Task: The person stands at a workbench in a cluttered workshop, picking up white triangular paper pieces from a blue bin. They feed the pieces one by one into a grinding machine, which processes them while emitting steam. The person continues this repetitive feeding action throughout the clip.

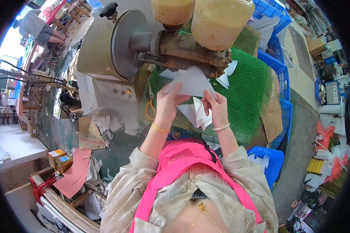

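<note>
Paper sheet: we see a thin, matte white sheet (191,82), roughly triangular with crisp straight edges, held flat just below the rusty machine body.
Machine: we note a rusted brown metal block (186,52) joined to a dull grey steel disc and drum (112,42); this machine is our landmark.
Jars: two rounded translucent containers (217,19) of pale yellow content stand on top of the machine.
Green mesh: a coarse plastic netting (249,93) drapes below and to the right of the machine, behind the sheet.
Paper stack: more white pointed pieces (198,114) hang fanned below the machine, just under the held sheet.
Left hand: our left hand (168,104) is raised below the machine, palm toward us, fingers extended upward; its grip pinches the lower left edge of the paper sheet. A thin gold bangle circles the wrist.
Right hand: our right hand (217,106) is raised beside it, fingers curled; its grip clasps the sheet's right edge and the paper stack beneath. A silver bangle circles the wrist.
Blue crates: rigid latticed plastic crates (278,64) stand to the right of the machine.
Apron: bright pink smooth straps (179,159) cross a creased beige shirt, below the machine.
</note>
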`<action>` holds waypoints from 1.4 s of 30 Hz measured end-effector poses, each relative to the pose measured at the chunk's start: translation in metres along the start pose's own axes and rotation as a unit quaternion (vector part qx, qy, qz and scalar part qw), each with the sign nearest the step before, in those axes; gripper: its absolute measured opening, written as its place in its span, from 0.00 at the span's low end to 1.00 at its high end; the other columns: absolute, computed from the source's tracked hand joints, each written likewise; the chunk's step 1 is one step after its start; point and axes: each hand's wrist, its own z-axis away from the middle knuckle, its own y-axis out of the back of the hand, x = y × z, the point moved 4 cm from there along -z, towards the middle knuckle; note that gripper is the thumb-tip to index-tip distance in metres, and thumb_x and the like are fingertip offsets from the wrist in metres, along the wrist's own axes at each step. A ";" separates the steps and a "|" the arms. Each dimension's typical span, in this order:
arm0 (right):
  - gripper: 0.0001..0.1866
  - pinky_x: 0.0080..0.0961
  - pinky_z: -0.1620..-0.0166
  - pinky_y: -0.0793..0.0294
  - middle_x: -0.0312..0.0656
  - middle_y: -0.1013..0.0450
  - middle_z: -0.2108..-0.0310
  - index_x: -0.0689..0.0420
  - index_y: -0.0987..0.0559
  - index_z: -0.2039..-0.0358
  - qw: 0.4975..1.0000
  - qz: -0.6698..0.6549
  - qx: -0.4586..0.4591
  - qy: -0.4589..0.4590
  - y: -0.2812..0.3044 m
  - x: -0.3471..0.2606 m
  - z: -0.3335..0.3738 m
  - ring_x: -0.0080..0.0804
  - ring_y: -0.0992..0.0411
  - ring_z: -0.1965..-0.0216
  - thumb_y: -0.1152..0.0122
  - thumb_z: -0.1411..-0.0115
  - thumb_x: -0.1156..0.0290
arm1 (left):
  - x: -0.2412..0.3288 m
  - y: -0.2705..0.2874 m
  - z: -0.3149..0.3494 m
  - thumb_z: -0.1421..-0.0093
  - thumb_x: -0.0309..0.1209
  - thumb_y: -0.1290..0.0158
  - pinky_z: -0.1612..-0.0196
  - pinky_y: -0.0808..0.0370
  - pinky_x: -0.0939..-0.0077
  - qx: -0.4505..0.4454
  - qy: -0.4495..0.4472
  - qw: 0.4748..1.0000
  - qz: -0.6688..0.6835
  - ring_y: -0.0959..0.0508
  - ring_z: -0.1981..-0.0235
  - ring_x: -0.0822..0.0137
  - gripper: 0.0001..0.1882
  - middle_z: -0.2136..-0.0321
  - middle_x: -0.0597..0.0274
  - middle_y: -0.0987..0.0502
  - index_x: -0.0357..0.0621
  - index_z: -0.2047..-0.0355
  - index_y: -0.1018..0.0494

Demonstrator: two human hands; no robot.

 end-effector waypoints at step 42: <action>0.13 0.15 0.87 0.42 0.35 0.33 0.86 0.63 0.29 0.80 0.995 0.060 0.082 0.018 0.033 0.054 0.034 0.17 0.37 0.88 0.47 0.45 0.67 | -0.049 0.027 0.030 0.48 0.30 0.49 0.68 0.29 0.78 0.037 -0.013 0.998 -0.048 0.27 0.67 0.70 0.20 0.65 0.59 0.27 0.32 0.57 0.35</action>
